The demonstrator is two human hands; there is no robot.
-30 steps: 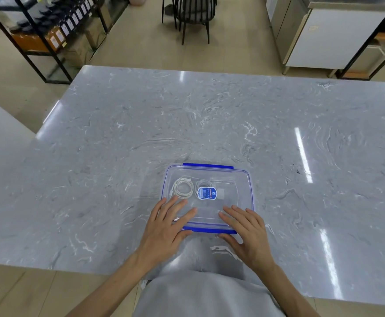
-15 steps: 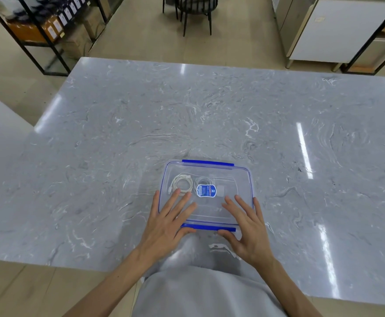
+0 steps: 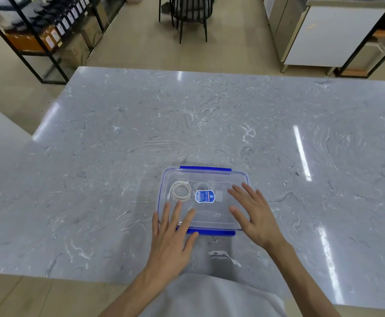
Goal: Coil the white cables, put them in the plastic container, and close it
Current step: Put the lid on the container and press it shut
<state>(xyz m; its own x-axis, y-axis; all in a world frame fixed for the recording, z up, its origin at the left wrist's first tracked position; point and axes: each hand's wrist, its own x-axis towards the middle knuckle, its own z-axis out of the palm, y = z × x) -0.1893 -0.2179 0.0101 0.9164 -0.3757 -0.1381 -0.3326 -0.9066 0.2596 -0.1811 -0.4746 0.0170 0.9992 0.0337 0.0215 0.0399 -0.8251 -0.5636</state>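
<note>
A clear plastic container (image 3: 209, 177) with blue latches sits on the grey marble table, its lid on top. Inside lie two coiled white cables: one (image 3: 180, 191) at the left and a second (image 3: 201, 186) partly under a blue and white label (image 3: 204, 196). My left hand (image 3: 172, 234) lies flat with spread fingers on the lid's near left corner, over the near blue latch (image 3: 214, 232). My right hand (image 3: 254, 213) rests flat with fingers apart on the lid's right part. Neither hand holds anything.
The marble table (image 3: 118, 156) stretches wide on all sides of the container. Beyond its far edge stand a black chair (image 3: 190, 12), a metal shelf rack (image 3: 38, 26) at the left and a steel cabinet (image 3: 319, 30) at the right.
My right hand has slid forward and rightward over the lid. My left hand has stayed at the near left corner. The view has shifted slightly.
</note>
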